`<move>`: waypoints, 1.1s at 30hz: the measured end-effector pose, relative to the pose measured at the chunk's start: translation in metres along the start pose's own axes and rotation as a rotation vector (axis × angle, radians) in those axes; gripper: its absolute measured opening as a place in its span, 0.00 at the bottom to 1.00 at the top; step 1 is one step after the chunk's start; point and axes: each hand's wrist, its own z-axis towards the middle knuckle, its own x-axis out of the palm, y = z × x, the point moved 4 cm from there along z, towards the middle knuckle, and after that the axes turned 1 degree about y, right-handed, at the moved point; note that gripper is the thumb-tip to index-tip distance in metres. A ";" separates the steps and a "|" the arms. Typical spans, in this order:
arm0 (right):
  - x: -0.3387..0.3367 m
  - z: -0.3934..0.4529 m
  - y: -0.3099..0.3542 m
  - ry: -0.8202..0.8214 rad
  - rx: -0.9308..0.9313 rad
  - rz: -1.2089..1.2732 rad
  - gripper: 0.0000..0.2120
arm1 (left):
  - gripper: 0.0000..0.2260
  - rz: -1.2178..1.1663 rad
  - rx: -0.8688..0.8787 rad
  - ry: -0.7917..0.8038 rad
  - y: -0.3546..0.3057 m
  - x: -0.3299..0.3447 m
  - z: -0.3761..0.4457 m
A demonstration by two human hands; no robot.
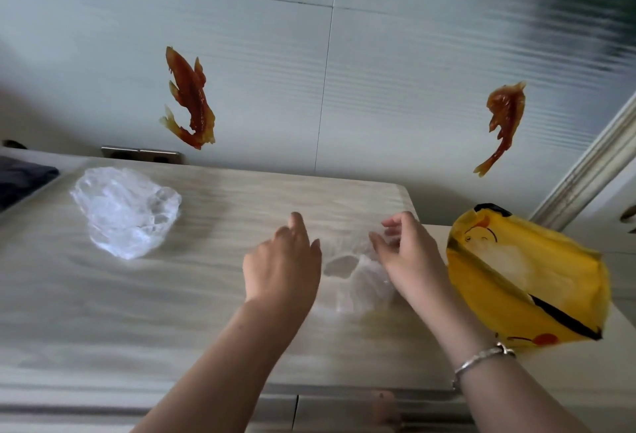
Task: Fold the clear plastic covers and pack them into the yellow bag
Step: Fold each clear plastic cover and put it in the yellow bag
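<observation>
Head view looks down on a pale wood-grain desk (192, 295) set against a tiled wall (395, 88).

1. Clear plastic cover (358, 281): one lies crumpled on the desk near the right edge, between the two hands. Its elastic rim forms an oval opening just right of the left hand (282, 260).
2. Left hand: it rests palm down at the cover's left side, fingers (297, 226) extended and loosely together, pointing toward the far edge. The palm appears to overlap the cover's left margin; whether it presses the film cannot be told.
3. Right hand (406, 253): it is held over the cover's far right part, fingers curled, thumb and forefinger drawn together around a fold of film. The picture is blurred here, so the pinch is probable rather than certain. A silver bracelet (481, 360) sits on this wrist.
4. Second clear plastic cover (125, 210): it lies bunched near the far left corner of the desk, well apart from both hands.
5. Yellow bag (526, 278): it lies at the right edge of the desk, just beside the right forearm, its mouth toward the far edge. White film shows through its side.

Two orange fish decals (189, 99) are fixed to the wall. A dark cloth (20, 178) lies beyond the left edge.
</observation>
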 end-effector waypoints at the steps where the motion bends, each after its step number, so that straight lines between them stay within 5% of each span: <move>1: -0.004 -0.001 0.005 -0.039 -0.085 -0.030 0.12 | 0.14 0.017 0.063 -0.057 -0.004 -0.004 -0.001; 4: -0.013 -0.014 0.026 -0.051 -0.317 -0.118 0.11 | 0.13 -0.108 0.379 -0.162 -0.008 -0.003 0.000; 7: -0.004 -0.031 0.030 0.153 -0.360 -0.201 0.18 | 0.14 -0.136 0.589 -0.080 -0.008 0.014 0.002; 11: 0.011 -0.041 0.005 0.463 -0.322 -0.381 0.28 | 0.27 -0.016 0.524 0.241 -0.001 0.043 0.001; 15: 0.005 -0.036 -0.020 0.643 -0.313 -0.488 0.37 | 0.38 0.023 0.475 0.355 0.006 0.044 0.000; 20: -0.008 -0.035 -0.026 0.661 -0.333 -0.497 0.41 | 0.48 0.009 0.456 0.431 0.010 0.041 -0.005; 23: -0.015 -0.038 -0.014 0.546 -0.390 -0.378 0.38 | 0.44 -0.108 0.390 0.401 0.008 0.036 -0.005; 28: -0.026 -0.056 0.009 0.528 -0.462 -0.332 0.32 | 0.15 -0.376 0.429 0.017 0.008 0.003 -0.008; 33: -0.016 -0.064 0.011 0.524 -0.421 -0.367 0.32 | 0.22 -0.292 0.418 0.251 0.010 0.001 -0.024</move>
